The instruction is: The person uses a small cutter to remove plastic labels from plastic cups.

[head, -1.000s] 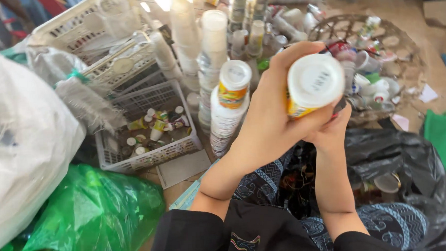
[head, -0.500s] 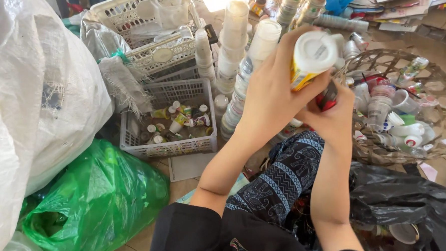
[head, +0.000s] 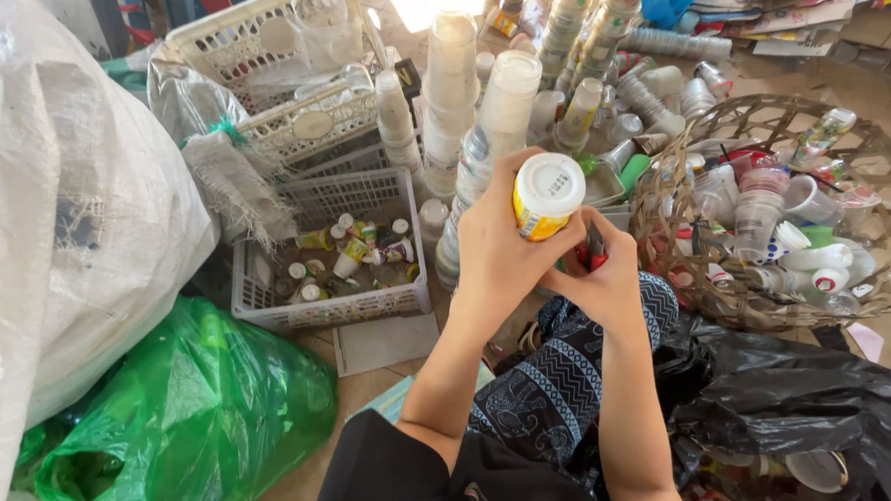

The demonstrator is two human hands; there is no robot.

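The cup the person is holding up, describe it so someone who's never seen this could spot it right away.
Start at the big woven basket of mixed cups on the right, then look just left of its rim to the two raised hands. The left hand grips a small yellow cup. Unlike the tall white stacks behind, it is single, with its white round end facing the camera.
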